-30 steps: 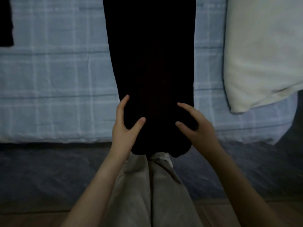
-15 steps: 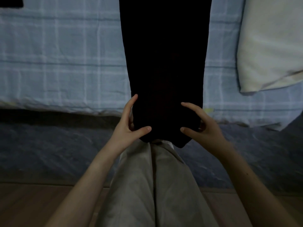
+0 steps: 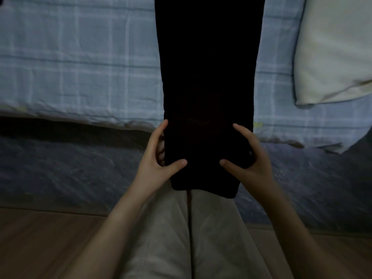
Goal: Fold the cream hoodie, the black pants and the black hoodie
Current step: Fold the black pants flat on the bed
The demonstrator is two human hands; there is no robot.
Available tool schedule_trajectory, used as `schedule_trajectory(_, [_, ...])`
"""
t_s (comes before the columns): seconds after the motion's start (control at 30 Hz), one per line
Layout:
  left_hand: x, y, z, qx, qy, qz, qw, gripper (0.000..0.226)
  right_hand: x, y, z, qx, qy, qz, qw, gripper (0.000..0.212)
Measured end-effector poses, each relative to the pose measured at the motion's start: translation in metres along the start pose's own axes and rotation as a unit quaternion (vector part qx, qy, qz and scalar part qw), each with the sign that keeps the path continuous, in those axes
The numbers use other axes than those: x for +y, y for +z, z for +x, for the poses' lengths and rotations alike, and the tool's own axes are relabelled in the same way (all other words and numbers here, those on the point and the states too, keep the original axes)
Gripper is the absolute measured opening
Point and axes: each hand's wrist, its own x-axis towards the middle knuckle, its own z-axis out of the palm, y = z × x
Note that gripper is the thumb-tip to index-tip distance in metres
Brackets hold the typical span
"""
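Observation:
The black pants lie as a long dark strip down the middle of the bed, their near end hanging over the bed's edge. My left hand grips the left side of that near end, thumb on top and fingers curled underneath. My right hand grips the right side the same way. The cream hoodie lies at the right on the bed. The black hoodie is out of view except perhaps a dark corner at the top left.
The bed is covered by a light blue checked sheet over a dark grey mattress side. My legs in beige trousers stand against the bed. Wooden floor lies below.
The view has tilted down, so the bed edge sits higher in frame. Both hands have slid to the pants' hem and closed round its sides, fingers tucked under.

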Motion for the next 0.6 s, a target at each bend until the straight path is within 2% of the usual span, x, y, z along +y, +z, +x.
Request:
schedule_trajectory(0.27, [0.094,-0.010,0.031,0.039,0.101,0.001,0.994,0.088,-0.082,-0.009,0.041,0.116,-0.094,-0.006,0.989,0.068])
schedule_trajectory(0.43, [0.145,-0.020,0.105,0.065,0.168,0.016,0.983,0.083,-0.117,-0.023,0.124,0.139,-0.134,0.005,0.981,0.066])
schedule_trajectory(0.6, [0.163,-0.020,0.192,0.085,0.182,0.007,0.980,0.078,-0.121,-0.030,0.212,0.141,-0.136,0.001,0.981,0.063])
